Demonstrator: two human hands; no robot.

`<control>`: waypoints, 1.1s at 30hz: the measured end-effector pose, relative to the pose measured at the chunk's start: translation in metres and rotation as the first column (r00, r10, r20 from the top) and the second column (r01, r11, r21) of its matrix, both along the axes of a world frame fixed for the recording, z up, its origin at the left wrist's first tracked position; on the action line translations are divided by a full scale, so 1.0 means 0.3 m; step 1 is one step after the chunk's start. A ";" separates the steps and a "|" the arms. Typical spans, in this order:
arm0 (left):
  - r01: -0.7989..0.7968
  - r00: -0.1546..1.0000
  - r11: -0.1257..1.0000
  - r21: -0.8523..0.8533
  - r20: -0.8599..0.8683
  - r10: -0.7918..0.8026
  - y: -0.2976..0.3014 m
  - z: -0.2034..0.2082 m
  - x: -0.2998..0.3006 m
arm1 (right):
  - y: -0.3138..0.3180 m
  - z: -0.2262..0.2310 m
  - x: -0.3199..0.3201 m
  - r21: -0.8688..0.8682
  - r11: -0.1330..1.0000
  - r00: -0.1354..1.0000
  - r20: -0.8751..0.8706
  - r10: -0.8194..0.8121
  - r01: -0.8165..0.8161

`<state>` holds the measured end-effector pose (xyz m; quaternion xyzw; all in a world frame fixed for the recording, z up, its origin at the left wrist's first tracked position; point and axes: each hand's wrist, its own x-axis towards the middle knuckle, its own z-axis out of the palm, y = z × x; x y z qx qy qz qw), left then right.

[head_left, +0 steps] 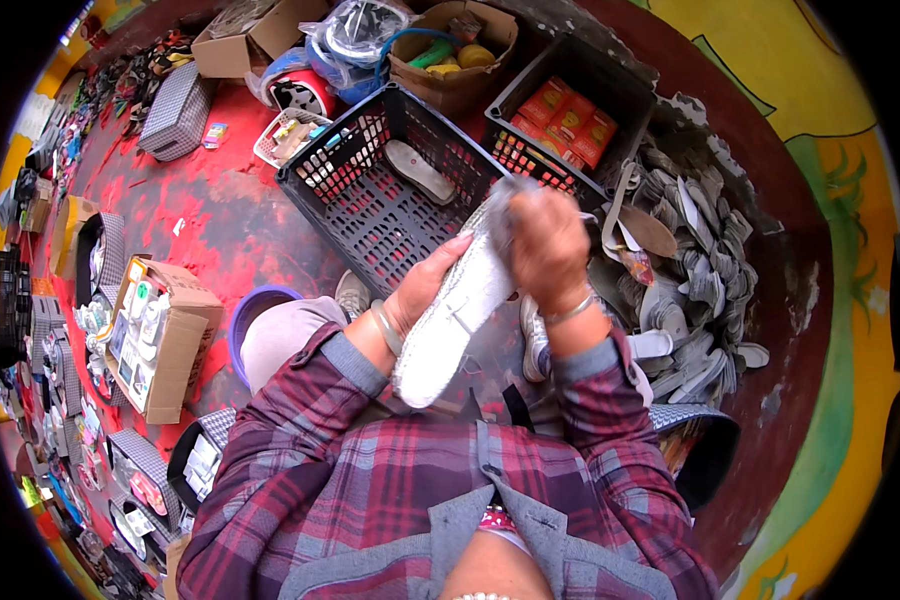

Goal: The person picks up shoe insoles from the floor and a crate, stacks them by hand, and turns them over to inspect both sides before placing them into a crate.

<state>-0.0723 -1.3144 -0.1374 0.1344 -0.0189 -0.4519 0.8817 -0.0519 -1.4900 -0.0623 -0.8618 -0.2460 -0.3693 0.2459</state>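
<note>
A long white shoe sole (450, 325) with a stitched-looking edge slants in front of my chest. My left hand (422, 290) grips its left edge, thumb lying along the side. At the sole's upper end my right hand (548, 245) is closed, with something grey (510, 195) blurred at its knuckles; whether that is a cloth or part of the piece I cannot make out. Just beyond my hands stands a black plastic crate (345, 215), and one pale sole (420, 172) lies inside it.
Grey soles (705, 270) are heaped on the right against the wall. A second black crate (570, 60) holds orange boxes (567, 120). To the left are a purple tub (238, 335) and a cardboard box (185, 330) of white items. Several checked baskets (175, 110) stand on the red floor.
</note>
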 end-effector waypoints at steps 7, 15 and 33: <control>-0.068 0.997 0.991 0.118 0.037 0.064 -0.015 0.147 0.001 | -0.298 -0.060 0.140 0.966 0.023 0.794 -0.225 0.564 0.257; -0.226 0.963 0.937 0.268 0.206 0.173 -0.036 0.137 -0.022 | -0.009 0.024 -0.017 0.465 0.870 0.889 -0.310 0.336 -0.166; -0.467 0.882 0.831 0.303 0.095 0.461 -0.013 0.120 0.031 | -0.084 0.076 -0.051 0.355 0.925 0.874 -0.482 0.059 0.133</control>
